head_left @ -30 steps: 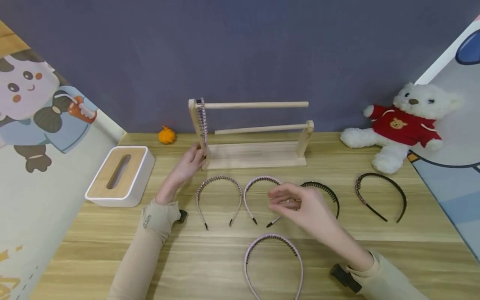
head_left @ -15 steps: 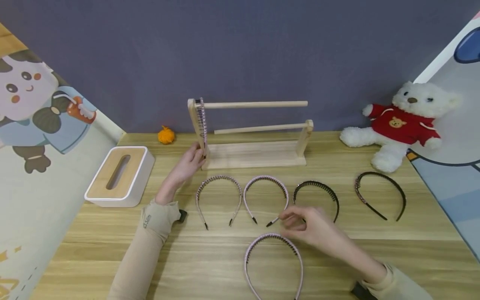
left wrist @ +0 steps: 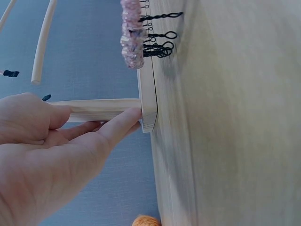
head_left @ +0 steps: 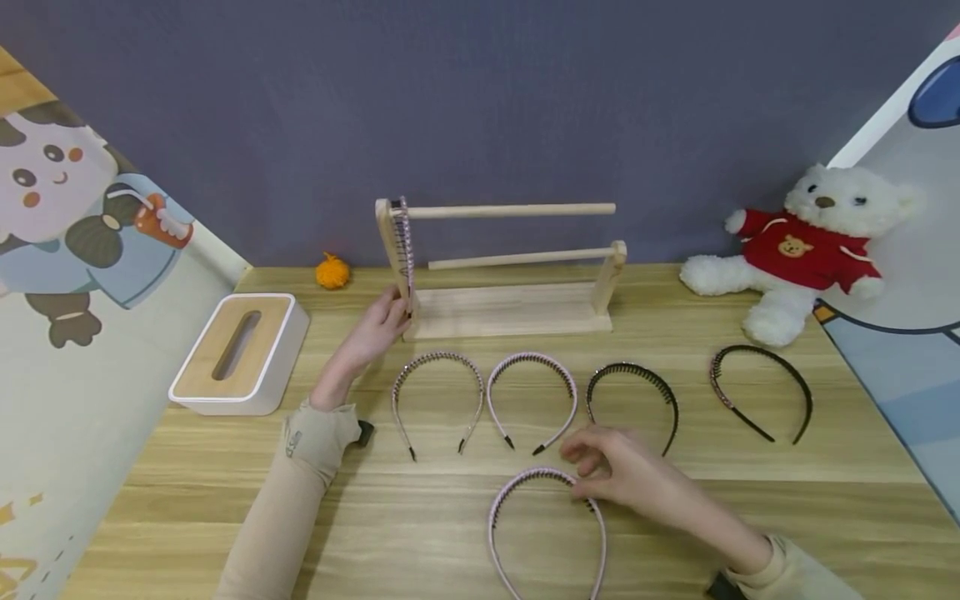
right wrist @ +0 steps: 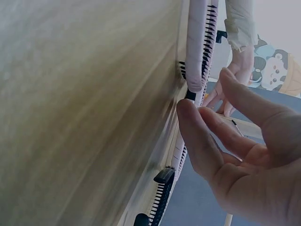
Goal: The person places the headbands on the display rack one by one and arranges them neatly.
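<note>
My left hand (head_left: 372, 329) grips the left post of the wooden rack (head_left: 510, 310), thumb and fingers on either side of it in the left wrist view. A beaded headband (head_left: 406, 242) hangs at the rack's left end. My right hand (head_left: 637, 475) hovers at the upper right part of the front pink headband (head_left: 492, 523). The right wrist view shows the thumb and fingers of that hand (right wrist: 254, 155) apart beside a pink band (right wrist: 195, 47); whether they touch it, I cannot tell.
Behind lie a beaded headband (head_left: 397, 408), a pink one (head_left: 491, 403) and two dark ones (head_left: 676, 417) (head_left: 806, 398). A tissue box (head_left: 281, 367) and orange ball (head_left: 332, 271) stand left, a white bear (head_left: 795, 250) at back right.
My right hand has come down toward the front headband, uncovering the pink and dark headbands behind. My left hand has stayed on the rack.
</note>
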The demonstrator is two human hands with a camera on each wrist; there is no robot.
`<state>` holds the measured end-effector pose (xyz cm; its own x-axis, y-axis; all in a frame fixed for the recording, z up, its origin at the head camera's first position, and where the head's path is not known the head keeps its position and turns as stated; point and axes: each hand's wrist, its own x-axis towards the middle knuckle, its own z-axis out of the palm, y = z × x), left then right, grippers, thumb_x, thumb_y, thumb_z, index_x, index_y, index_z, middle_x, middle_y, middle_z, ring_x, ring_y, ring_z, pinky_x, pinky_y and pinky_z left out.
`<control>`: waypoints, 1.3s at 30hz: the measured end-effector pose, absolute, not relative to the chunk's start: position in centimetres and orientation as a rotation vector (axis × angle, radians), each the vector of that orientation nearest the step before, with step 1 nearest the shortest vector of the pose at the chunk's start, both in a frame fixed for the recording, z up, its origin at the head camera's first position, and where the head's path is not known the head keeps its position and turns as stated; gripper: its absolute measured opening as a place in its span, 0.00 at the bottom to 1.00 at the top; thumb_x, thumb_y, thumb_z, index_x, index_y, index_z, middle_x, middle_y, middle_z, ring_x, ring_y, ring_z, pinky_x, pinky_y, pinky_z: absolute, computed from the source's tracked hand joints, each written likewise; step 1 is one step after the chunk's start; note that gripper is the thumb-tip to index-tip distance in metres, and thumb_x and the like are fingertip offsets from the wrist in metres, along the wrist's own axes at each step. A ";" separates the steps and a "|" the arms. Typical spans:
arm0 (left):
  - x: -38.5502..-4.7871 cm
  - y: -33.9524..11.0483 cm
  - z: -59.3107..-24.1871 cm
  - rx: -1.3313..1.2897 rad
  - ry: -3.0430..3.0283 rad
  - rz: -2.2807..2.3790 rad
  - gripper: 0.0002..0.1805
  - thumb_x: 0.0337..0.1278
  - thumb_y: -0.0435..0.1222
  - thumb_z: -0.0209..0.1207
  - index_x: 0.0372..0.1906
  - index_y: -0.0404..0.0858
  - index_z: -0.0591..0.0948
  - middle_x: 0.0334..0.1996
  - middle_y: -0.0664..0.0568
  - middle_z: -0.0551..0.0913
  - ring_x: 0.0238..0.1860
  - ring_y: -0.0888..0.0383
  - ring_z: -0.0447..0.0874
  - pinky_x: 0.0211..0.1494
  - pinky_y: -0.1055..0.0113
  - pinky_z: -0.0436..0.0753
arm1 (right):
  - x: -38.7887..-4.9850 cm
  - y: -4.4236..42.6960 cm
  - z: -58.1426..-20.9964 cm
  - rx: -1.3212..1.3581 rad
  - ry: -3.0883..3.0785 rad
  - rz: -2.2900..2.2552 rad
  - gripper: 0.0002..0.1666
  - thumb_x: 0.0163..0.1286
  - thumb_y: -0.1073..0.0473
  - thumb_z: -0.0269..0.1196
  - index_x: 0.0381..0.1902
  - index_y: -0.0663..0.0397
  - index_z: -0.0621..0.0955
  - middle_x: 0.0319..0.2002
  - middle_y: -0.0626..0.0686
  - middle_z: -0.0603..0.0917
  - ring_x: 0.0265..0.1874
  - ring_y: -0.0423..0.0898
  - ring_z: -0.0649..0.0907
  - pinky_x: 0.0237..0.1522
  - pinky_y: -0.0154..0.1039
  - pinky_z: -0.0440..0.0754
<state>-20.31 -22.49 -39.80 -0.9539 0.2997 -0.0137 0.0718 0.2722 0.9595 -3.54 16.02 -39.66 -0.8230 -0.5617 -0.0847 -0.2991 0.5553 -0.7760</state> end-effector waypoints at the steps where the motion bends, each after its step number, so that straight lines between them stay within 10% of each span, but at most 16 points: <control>1: -20.3 -22.5 -39.8 0.347 2.348 1.750 0.25 0.90 0.30 0.35 0.76 0.16 0.55 0.71 0.20 0.63 0.77 0.29 0.61 0.82 0.46 0.67 | -3.5 16.0 -39.7 -0.721 2.474 -1.129 0.27 0.57 0.58 0.83 0.51 0.63 0.86 0.46 0.53 0.90 0.37 0.40 0.88 0.41 0.35 0.92; 39: -20.3 -22.8 -39.9 0.345 2.313 1.762 0.27 0.90 0.31 0.33 0.80 0.18 0.50 0.76 0.21 0.57 0.80 0.31 0.55 0.83 0.45 0.64 | -3.3 16.1 -40.3 -0.738 2.350 -1.107 0.13 0.62 0.63 0.80 0.38 0.52 0.84 0.30 0.37 0.82 0.30 0.31 0.80 0.32 0.31 0.86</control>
